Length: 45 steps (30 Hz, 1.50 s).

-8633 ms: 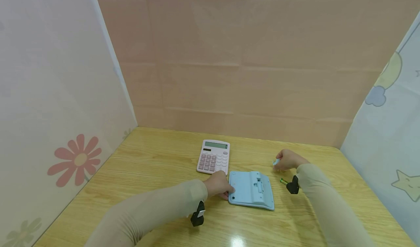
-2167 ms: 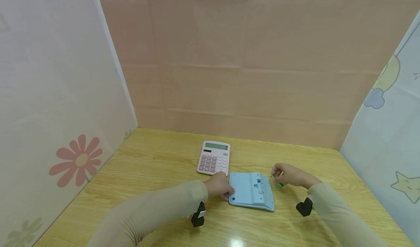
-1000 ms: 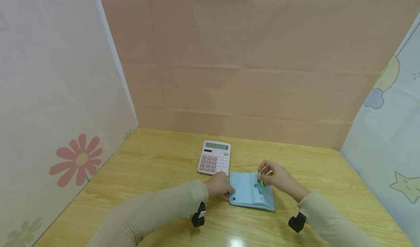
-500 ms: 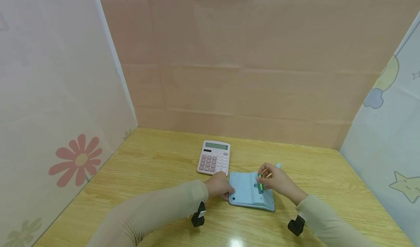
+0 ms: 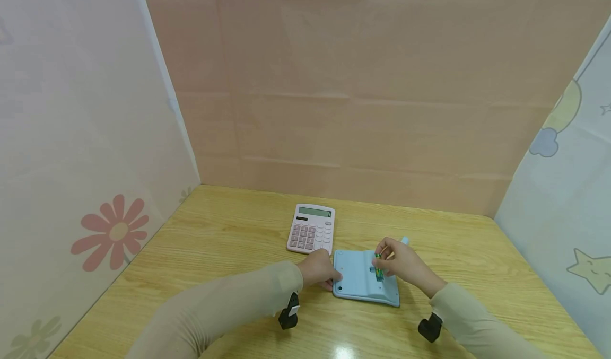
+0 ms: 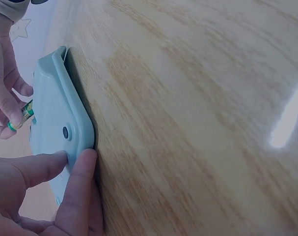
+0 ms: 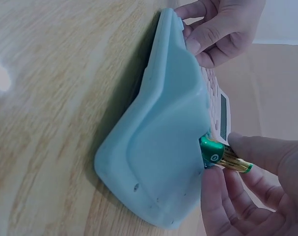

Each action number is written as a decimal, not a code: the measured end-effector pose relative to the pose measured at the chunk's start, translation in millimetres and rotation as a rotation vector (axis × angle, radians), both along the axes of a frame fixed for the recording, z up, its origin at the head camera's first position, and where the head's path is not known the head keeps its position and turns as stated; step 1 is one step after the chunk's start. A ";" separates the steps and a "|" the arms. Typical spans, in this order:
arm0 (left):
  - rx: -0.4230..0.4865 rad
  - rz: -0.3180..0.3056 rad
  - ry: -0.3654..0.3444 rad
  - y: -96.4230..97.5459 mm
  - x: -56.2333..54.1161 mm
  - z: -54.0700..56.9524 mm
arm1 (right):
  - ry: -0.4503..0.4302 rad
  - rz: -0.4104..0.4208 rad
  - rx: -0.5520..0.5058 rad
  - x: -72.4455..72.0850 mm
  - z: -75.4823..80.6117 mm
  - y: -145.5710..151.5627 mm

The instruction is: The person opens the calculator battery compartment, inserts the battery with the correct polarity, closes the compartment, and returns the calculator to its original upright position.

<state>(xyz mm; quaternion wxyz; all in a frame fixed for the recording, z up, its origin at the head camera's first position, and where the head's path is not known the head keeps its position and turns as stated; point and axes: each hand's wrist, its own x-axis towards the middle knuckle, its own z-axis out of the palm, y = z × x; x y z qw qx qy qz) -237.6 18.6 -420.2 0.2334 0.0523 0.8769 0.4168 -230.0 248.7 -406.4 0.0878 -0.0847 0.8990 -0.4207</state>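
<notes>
A light blue calculator (image 5: 353, 274) lies face down on the table, its back with the battery slot facing up. My left hand (image 5: 317, 268) holds its left edge, thumb on the back and fingers at the rim in the left wrist view. Between the thumb and fingers of my right hand (image 5: 403, 261) is a green and gold battery (image 7: 227, 155). It stands tilted, its lower end in the slot and its gold end sticking out. How deep that lower end sits is hidden.
Behind the blue calculator lies a pink calculator (image 5: 311, 228), face up, close to my left hand. A small light blue battery cover (image 5: 405, 240) shows just beyond my right hand. The wooden table (image 5: 229, 226) meets fabric walls at the back and sides.
My right hand set down the small blue cover, picked the battery up from the table and brought it left to the slot. The battery has tipped slightly lower. My left hand stayed put.
</notes>
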 end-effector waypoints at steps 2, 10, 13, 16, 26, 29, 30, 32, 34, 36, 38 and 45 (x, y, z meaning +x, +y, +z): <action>-0.004 -0.001 -0.002 0.0 0.0 0.0 | -0.003 -0.007 0.011 0.0 -0.4 0.0; -0.001 -0.005 0.008 -0.4 0.5 -0.2 | -0.027 -0.026 0.031 0.1 -1.8 0.3; 0.001 -0.007 0.010 -0.6 0.5 -0.1 | -0.032 -0.022 0.035 0.6 -2.0 0.7; -0.002 -0.007 0.008 -0.6 0.5 -0.1 | -0.030 -0.020 0.044 0.8 -2.1 0.7; -0.018 0.006 0.000 0.0 1.0 0.6 | -0.040 -0.013 0.052 0.8 -2.4 -0.7; -0.022 0.010 0.000 0.1 0.9 0.4 | -0.036 -0.007 0.062 1.7 -2.4 -0.7; -0.022 0.010 -0.001 0.1 0.8 0.4 | -0.036 -0.011 0.063 1.9 -2.4 -0.8; -0.021 0.010 -0.006 0.2 0.6 0.7 | -0.037 -0.015 0.067 2.4 -2.5 -0.7; -0.018 0.008 -0.011 0.3 0.0 0.4 | -0.041 -0.018 0.069 2.6 -2.2 -0.8; -0.015 0.007 -0.014 0.4 -0.6 0.0 | -0.045 -0.030 0.071 2.0 -2.4 -1.2; -0.012 0.006 -0.013 0.6 -1.1 -0.4 | -0.041 -0.023 0.079 1.4 -2.4 -1.3; -0.012 0.010 -0.005 1.0 0.3 -0.2 | -0.034 -0.015 0.073 -0.9 -3.8 -1.5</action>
